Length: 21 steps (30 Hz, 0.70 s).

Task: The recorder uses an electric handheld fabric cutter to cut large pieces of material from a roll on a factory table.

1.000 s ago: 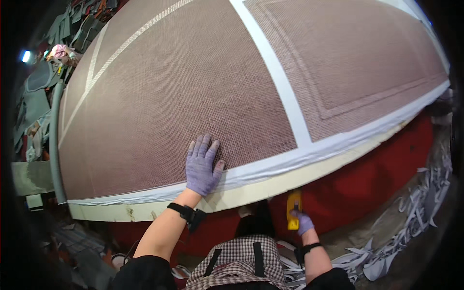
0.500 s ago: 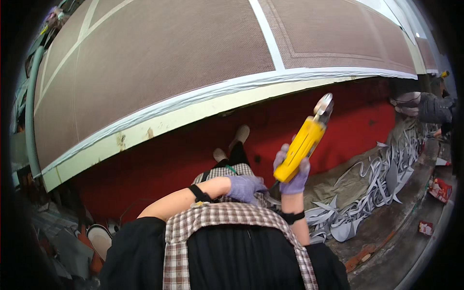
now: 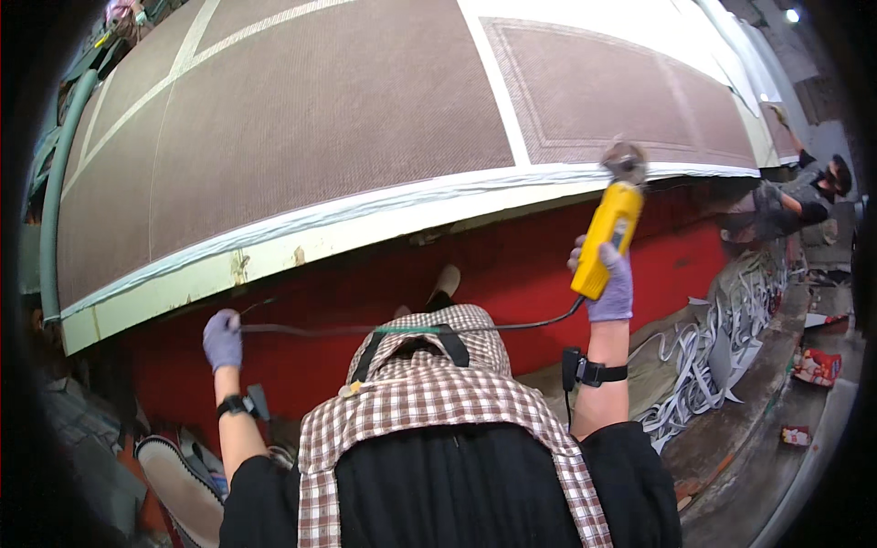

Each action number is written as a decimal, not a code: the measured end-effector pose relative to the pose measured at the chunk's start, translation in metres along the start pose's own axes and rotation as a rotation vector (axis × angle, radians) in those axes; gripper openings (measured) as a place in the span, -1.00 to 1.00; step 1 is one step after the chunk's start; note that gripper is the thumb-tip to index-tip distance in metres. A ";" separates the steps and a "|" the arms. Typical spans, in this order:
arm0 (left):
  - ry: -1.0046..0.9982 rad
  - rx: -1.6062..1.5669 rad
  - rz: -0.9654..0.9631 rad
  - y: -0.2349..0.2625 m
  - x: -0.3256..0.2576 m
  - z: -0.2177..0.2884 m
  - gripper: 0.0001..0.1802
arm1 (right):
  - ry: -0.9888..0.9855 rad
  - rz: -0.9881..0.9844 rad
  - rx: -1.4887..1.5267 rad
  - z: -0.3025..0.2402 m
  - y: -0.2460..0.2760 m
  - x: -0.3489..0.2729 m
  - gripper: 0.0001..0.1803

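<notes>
My right hand (image 3: 611,285), in a thin lilac glove, is wrapped round the yellow body of a handheld electric rotary cutter (image 3: 604,237). Its round metal head points away from me, over the near edge of the table, and is smeared by motion. A dark power cord (image 3: 512,326) leaves the cutter's lower end and runs across in front of my checked apron (image 3: 416,402). Out to the left, my gloved left hand (image 3: 223,340) is closed on that cord, holding it stretched. Brown patterned sheet material (image 3: 338,119) with pale stripes covers the table beyond.
A whitish edge strip (image 3: 365,203) borders the table. Red flooring (image 3: 658,260) lies below it. Grey-white offcut strips (image 3: 708,338) are heaped at the right, near a red packet (image 3: 816,367). Another person (image 3: 795,201) is at the far right; a grey-green tube (image 3: 57,201) borders the left.
My left hand has moved from my waist out to the left, drawing the cord across. My right hand has carried the cutter forward and slightly right, toward the table edge.
</notes>
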State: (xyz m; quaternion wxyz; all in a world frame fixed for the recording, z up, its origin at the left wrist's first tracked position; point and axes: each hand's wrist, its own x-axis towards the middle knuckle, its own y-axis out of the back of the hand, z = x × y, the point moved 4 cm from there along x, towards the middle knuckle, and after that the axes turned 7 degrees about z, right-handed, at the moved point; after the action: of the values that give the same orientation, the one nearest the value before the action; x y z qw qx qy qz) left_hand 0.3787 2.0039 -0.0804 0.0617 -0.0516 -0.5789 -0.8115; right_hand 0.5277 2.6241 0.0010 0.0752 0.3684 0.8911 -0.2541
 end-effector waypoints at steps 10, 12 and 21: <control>0.773 -1.112 -0.058 -0.062 -0.062 -0.047 -0.75 | 0.084 0.145 -0.982 0.098 0.073 0.049 -0.14; 0.729 -1.020 0.018 -0.061 -0.053 -0.020 -0.72 | 0.071 0.155 -1.225 0.109 0.081 0.067 -0.11; 0.613 -0.863 0.105 -0.065 0.021 0.049 -0.63 | -0.031 0.091 -1.502 0.096 0.058 0.136 -0.02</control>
State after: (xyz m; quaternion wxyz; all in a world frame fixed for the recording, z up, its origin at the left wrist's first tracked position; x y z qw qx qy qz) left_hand 0.3485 2.0709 -0.1221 0.2417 0.1383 -0.1446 -0.9495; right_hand 0.4655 2.6944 -0.1482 0.3291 0.2507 0.8076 0.4202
